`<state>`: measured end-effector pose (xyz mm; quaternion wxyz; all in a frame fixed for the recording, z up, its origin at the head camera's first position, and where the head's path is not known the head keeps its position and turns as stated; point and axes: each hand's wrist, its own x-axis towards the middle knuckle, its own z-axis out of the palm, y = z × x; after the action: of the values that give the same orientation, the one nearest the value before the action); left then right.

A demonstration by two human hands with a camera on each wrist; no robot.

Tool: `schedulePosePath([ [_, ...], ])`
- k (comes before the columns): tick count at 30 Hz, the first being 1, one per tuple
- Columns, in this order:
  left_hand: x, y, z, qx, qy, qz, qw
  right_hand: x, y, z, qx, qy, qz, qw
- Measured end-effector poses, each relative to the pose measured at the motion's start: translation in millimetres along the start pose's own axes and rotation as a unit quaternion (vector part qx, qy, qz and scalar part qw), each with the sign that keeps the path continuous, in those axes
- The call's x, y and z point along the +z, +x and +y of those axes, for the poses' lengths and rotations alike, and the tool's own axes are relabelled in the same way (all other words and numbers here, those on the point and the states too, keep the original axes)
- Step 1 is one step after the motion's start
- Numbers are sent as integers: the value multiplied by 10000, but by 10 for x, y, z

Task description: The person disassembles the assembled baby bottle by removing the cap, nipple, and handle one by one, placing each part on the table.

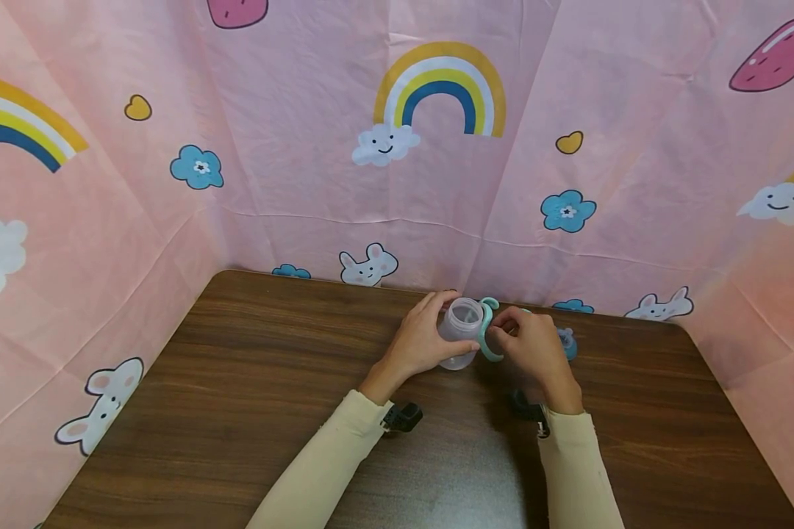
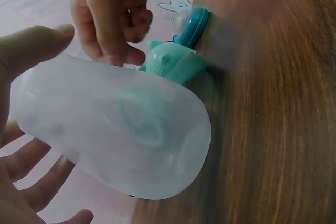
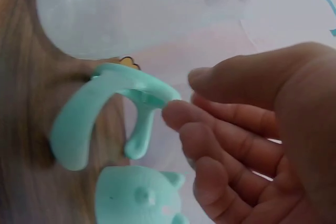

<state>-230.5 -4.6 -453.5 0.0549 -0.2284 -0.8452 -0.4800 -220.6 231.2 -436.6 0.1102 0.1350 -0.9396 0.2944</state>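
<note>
A translucent baby bottle body, its top uncovered, stands upright near the back of the table. My left hand grips it around its side, thumb at the front. Just right of the bottle is a mint-green two-armed bottle handle, seen through the bottle in the left wrist view. My right hand is beside the handle, fingers loosely bent, the index fingertip right at the handle's edge and the thumb apart from it. A mint-green cap with small ears lies close by, mostly hidden by the right hand in the head view.
A nipple with a teal collar lies to the right of my right hand. The dark wooden table reaches a pink patterned cloth hung behind and at both sides. Black wrist cameras sit at both cuffs.
</note>
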Motion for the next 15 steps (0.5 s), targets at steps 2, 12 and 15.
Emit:
schedulePosePath([
  [2, -6, 9, 0, 57, -61, 57, 9999, -25, 1, -3, -139, -14, 221, 9997],
  [12, -79, 67, 39, 305, -470, 376, 9977, -192, 9, -54, -506, -44, 677, 9964],
  [15, -100, 73, 54, 317, -443, 385, 9978, -228, 11, -67, -605, -41, 703, 9957],
])
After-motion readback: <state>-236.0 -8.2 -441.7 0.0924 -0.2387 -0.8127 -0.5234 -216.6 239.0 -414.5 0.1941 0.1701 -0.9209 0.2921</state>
